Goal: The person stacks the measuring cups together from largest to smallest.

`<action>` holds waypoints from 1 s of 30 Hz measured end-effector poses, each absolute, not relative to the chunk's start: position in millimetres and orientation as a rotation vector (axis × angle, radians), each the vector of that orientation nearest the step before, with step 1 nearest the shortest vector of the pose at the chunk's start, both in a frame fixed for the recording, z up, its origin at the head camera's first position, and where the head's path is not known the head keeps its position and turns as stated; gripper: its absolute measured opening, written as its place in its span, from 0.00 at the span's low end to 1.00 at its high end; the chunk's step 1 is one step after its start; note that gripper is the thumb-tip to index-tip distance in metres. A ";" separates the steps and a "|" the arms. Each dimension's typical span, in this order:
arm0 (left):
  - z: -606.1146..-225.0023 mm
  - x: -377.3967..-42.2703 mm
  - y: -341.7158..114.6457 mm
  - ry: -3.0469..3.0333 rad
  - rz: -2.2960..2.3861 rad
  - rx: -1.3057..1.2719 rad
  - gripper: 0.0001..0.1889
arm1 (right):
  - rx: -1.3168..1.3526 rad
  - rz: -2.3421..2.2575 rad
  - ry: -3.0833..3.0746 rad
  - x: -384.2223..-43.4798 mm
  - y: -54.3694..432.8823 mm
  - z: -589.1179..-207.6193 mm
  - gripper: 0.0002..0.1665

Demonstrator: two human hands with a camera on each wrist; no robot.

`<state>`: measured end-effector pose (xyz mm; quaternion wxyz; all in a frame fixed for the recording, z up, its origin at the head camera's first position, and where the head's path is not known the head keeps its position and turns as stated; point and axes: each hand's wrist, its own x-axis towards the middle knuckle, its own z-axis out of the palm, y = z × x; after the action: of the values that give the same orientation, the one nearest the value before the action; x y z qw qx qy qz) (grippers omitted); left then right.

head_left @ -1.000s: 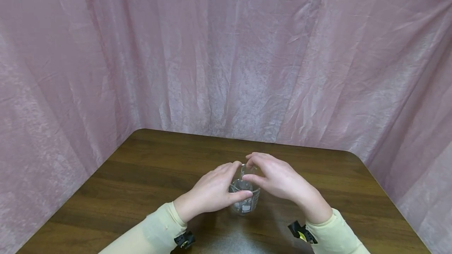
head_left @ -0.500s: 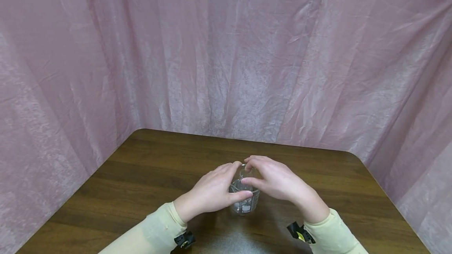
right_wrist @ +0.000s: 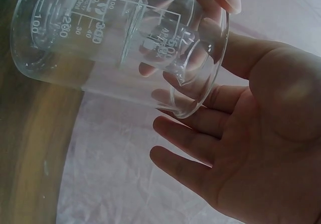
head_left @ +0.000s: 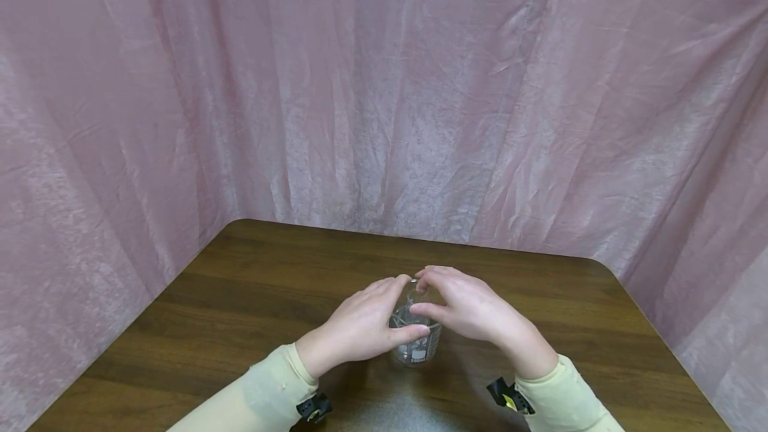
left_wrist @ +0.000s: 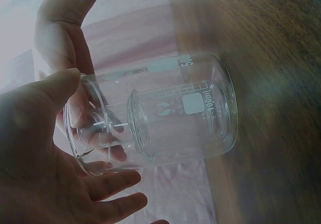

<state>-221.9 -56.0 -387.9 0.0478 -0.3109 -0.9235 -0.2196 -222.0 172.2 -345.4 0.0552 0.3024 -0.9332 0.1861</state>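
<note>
A large clear glass beaker with white markings stands on the table, and a smaller 100 ml beaker sits inside it. My left hand grips the large beaker at its rim, thumb on the near side and fingers along the far side. At the mouth, my right hand curls thumb and fingers around a small glass piece with a spout, apparently a third beaker. Clear glass layers overlap there, and the head view hides part of the piece behind the fingers.
The dark brown wooden table has rounded far corners. Pink curtains hang behind it and on both sides. Each pale yellow sleeve carries a small black device at the wrist.
My right hand has come down slightly and to the left over the beaker's mouth, mostly in the first half second. The left hand and the large beaker stay in place.
</note>
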 end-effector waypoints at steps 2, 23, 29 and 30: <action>-388.1 -221.9 -56.0 -2.818 -0.671 -0.946 0.50 | 0.917 0.564 -2.834 -222.0 171.7 -346.2 0.17; -388.7 -222.4 -56.0 -2.858 -0.666 -0.916 0.53 | 0.918 0.479 -2.858 -226.9 167.3 -347.4 0.15; -388.4 -222.8 -56.4 -2.856 -0.667 -0.921 0.52 | 0.909 0.420 -2.857 -228.3 163.9 -346.4 0.14; -388.3 -222.9 -56.6 -2.854 -0.667 -0.921 0.52 | 0.903 0.415 -2.862 -228.4 162.9 -345.8 0.14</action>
<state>-222.9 -56.6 -388.3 0.0344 -0.2997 -0.9284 -0.2170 -228.4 162.9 -345.8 0.0561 0.2976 -0.9432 0.1368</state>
